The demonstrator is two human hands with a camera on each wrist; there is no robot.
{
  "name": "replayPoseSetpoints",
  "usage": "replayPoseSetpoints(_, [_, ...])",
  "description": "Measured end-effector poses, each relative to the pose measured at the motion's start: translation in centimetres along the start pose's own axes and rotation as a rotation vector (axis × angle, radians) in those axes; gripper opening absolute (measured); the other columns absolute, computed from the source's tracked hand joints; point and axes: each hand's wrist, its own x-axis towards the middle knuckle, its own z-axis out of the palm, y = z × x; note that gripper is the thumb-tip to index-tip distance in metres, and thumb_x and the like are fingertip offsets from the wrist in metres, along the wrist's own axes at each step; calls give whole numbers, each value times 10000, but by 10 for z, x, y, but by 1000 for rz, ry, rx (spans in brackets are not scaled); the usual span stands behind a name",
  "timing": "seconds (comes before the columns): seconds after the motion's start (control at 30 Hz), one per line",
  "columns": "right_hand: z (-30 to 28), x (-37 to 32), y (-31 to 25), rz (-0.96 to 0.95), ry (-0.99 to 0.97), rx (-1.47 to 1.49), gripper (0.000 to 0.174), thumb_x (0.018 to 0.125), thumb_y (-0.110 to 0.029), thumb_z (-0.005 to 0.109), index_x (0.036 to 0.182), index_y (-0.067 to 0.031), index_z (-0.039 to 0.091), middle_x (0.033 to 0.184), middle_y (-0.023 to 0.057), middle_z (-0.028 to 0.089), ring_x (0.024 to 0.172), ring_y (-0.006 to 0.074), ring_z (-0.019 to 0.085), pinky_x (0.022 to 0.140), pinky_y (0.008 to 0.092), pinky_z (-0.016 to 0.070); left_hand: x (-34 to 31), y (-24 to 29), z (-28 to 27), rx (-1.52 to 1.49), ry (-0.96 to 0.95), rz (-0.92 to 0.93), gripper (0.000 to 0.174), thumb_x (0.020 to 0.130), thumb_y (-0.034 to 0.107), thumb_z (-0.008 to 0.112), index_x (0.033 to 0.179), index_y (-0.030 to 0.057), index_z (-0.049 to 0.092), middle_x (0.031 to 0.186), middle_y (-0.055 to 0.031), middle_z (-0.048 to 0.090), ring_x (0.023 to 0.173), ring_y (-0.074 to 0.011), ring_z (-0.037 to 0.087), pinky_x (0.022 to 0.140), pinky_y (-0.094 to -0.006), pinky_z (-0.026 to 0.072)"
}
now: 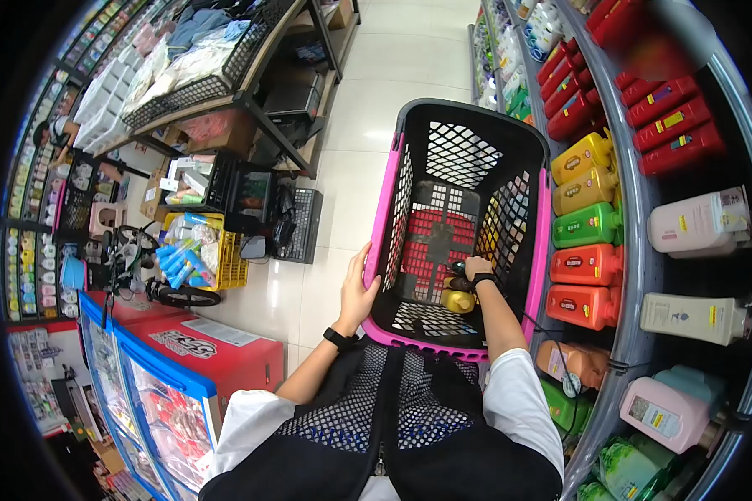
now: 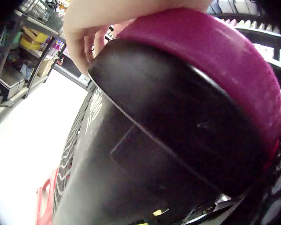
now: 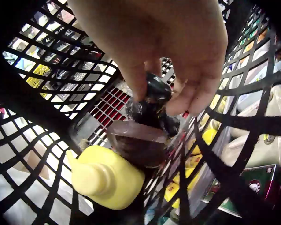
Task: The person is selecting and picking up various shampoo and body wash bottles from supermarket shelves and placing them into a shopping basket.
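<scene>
The left hand [image 1: 359, 296] sits at about 8 o'clock on the basket [image 1: 383, 219], its thumb over the pink rim and its fingers bent down the outer side, gripping the edge. The right hand [image 1: 478, 267] reaches inside at about 5 o'clock; its thumb and fingers are nearly closed, pinching a dark item [image 3: 158, 88] by its glossy, rounded top. Its lower part is mostly hidden, so its full shape cannot be told.

In the right wrist view, a translucent brown bottle [image 3: 136, 140] lies between 6 and 7 o'clock from that dark top, and a yellow pump bottle [image 3: 107, 178] is at 7 o'clock, just beside the brown one, its pale nozzle pointing to about 11 o'clock.

The basket is black with lattice walls and a slotted base that shows red. At 3 o'clock from it stands a shelf [image 1: 635, 234] of coloured bottles; at 8 o'clock, a red freezer [image 1: 246, 363]
</scene>
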Motion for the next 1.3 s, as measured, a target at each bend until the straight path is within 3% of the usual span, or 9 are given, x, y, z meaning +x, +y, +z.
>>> replayPoseSetpoints(0.17, [13, -1, 0, 121, 4, 115, 442, 858, -242, 554, 1281, -149, 466, 1232, 188, 490, 1018, 343, 592, 825, 431, 497, 8, -1, 1, -3, -30, 19, 677, 769, -47, 540, 1395, 77, 313, 1305, -188, 412, 1193, -360, 445, 992, -400, 385])
replayPoseSetpoints(0.5, [-115, -140, 5, 114, 657, 679, 312, 847, -267, 600, 1081, -67, 549, 1001, 176, 626, 918, 373, 602, 764, 457, 486, 52, 15, -19, 85, -424, -109, 658, 919, 154, 465, 1444, 45, 85, 1392, -244, 282, 1224, -397, 409, 1018, -409, 350])
replayPoseSetpoints(0.57, [-113, -176, -5, 189, 681, 739, 309, 846, -257, 602, 1082, -65, 543, 985, 183, 624, 891, 382, 604, 746, 454, 488, 65, -8, -24, 155, -447, 50, 707, 926, 258, 497, 1446, 58, 62, 1299, -257, 406, 1111, -359, 512, 918, -404, 437])
replayPoseSetpoints(0.63, [-92, -200, -21, 272, 799, 766, 221, 842, -197, 604, 1009, -55, 576, 927, 170, 624, 813, 370, 616, 682, 431, 495, 84, -15, -30, 147, -666, -247, 850, 876, 415, 572, 1427, 5, 71, 1005, -210, 608, 875, -323, 622, 725, -388, 489])
replayPoseSetpoints(0.67, [-87, -214, -30, 326, 884, 823, 183, 843, -177, 598, 974, -50, 587, 902, 160, 620, 788, 362, 616, 665, 422, 492, 89, -35, -21, 123, -635, -146, 842, 845, 542, 564, 1346, -77, 292, 788, -162, 638, 803, -256, 620, 709, -354, 473])
replayPoseSetpoints(0.83, [-34, -257, -86, 514, 1370, 810, 109, 816, -10, 567, 915, -42, 599, 997, 141, 575, 876, 323, 602, 717, 395, 493, 111, -81, 13, 70, -954, -241, 789, 863, 668, 390, 899, -81, 636, 807, -184, 630, 743, -247, 590, 671, -346, 452])
replayPoseSetpoints(1.0, [12, -284, -152, 649, 1245, 793, 156, 784, -8, 576, 925, -67, 606, 1016, 105, 565, 886, 304, 605, 736, 386, 505, 125, -91, 33, 186, -822, 27, 776, 896, 634, 342, 717, -80, 589, 677, -251, 576, 673, -321, 563, 666, -426, 426])
replayPoseSetpoints(1.07, [36, -294, -171, 663, 923, 945, 151, 796, -74, 578, 942, -93, 610, 969, 104, 572, 849, 306, 615, 729, 393, 511, 126, -88, 33, 268, -847, 97, 764, 906, 616, 344, 688, -78, 576, 673, -261, 569, 649, -325, 551, 660, -434, 418])
replayPoseSetpoints(1.3, [122, -314, -206, 757, 392, 989, 253, 822, -255, 581, 1014, -90, 583, 932, 151, 614, 868, 329, 617, 746, 432, 506, 111, -56, 42, -44, -818, -51, 739, 922, 590, 359, 758, -96, 579, 630, -110, 499, 606, -213, 477, 627, -372, 458])
